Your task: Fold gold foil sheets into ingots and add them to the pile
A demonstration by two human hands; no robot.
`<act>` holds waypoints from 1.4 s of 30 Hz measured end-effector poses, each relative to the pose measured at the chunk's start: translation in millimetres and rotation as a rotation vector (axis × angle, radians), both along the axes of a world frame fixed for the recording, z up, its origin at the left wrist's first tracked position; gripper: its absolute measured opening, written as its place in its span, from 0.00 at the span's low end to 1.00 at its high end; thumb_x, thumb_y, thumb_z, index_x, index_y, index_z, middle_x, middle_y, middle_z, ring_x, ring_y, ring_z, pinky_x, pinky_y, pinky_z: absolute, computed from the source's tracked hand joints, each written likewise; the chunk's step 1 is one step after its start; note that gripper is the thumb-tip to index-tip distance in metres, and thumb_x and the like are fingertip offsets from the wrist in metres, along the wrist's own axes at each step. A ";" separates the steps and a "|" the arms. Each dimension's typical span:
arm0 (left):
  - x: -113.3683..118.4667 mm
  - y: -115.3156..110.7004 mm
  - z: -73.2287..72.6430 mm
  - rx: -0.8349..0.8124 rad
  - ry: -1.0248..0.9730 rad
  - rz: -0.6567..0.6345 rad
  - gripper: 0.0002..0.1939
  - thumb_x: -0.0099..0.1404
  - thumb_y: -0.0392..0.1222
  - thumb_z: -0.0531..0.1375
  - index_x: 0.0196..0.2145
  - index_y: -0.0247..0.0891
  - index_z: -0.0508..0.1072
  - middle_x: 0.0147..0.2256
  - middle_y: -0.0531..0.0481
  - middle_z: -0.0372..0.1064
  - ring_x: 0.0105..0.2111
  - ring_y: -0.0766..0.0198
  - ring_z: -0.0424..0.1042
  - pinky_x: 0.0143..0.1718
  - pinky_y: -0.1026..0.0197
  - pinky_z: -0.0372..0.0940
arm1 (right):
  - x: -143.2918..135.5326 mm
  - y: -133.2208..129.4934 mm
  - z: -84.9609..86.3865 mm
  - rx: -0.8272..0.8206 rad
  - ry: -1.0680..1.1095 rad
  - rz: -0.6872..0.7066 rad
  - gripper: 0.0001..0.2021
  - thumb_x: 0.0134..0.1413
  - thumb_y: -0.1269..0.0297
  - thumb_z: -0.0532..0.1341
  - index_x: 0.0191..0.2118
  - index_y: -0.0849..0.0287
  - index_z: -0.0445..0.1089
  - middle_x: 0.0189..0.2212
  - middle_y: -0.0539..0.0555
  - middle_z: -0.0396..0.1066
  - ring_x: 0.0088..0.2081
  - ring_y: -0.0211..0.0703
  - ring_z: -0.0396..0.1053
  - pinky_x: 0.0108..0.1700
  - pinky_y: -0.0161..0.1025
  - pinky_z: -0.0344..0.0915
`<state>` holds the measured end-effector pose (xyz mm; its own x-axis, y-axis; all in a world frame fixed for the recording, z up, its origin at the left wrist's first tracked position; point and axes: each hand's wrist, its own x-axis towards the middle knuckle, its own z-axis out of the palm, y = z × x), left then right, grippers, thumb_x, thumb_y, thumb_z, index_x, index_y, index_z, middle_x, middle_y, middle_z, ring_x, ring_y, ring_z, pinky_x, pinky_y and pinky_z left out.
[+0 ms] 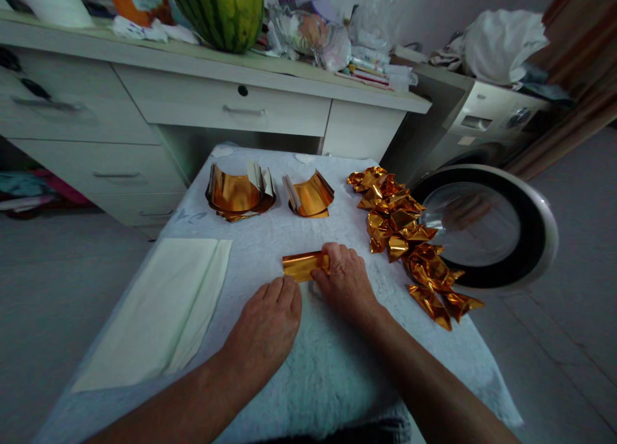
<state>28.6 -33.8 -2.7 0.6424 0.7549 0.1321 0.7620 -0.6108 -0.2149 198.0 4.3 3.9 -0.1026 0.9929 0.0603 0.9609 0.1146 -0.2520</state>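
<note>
A rolled sheet of gold foil paper (304,265) lies on the cloth-covered table in front of me. My right hand (343,274) is closed round its right end, fingers over the top and thumb at the near side. At the near left corner of the roll is my left hand (274,312), its fingers together and bent down, the fingertips hidden. Beyond the hands stand two stacks of curved gold foil sheets, a larger stack (236,192) and a smaller stack (311,195). Several folded gold foil pieces (398,222) lie in a row along the right side.
A folded pale sheet (149,309) rests on the table's left. Behind the table is a white desk (202,103) with drawers, bearing a watermelon (222,13) and plastic bags. On the right, the open round door (540,232) of a washing machine (482,119) stands beside the table edge.
</note>
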 end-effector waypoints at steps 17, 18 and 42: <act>0.4 4.4 9.3 -0.052 0.047 -0.029 0.19 0.59 0.20 0.53 0.44 0.26 0.76 0.42 0.35 0.76 0.40 0.51 0.75 0.40 0.52 0.73 | 44.4 2.9 -0.2 -0.028 0.097 -0.051 0.17 0.57 0.66 0.62 0.51 0.60 0.63 0.41 0.56 0.69 0.42 0.48 0.66 0.45 0.42 0.58; 0.9 6.1 11.2 -0.065 0.037 -0.018 0.18 0.60 0.20 0.53 0.42 0.28 0.77 0.40 0.36 0.76 0.39 0.52 0.75 0.40 0.51 0.73 | 46.5 3.5 -0.7 -0.026 0.116 -0.038 0.16 0.57 0.68 0.62 0.50 0.61 0.63 0.40 0.56 0.69 0.41 0.48 0.65 0.44 0.41 0.58; -13.3 38.2 -2.1 -0.208 -0.457 0.038 0.08 0.68 0.33 0.57 0.33 0.36 0.76 0.32 0.48 0.70 0.35 0.55 0.70 0.39 0.50 0.68 | 36.0 23.2 -1.3 0.160 0.295 0.276 0.20 0.47 0.67 0.67 0.47 0.59 0.65 0.46 0.60 0.65 0.47 0.53 0.61 0.48 0.48 0.59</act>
<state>15.3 4.4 -4.8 0.5255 0.8169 0.2376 0.7722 -0.5753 0.2698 234.0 27.5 2.6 -0.3183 0.9063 0.2781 0.7782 0.4174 -0.4693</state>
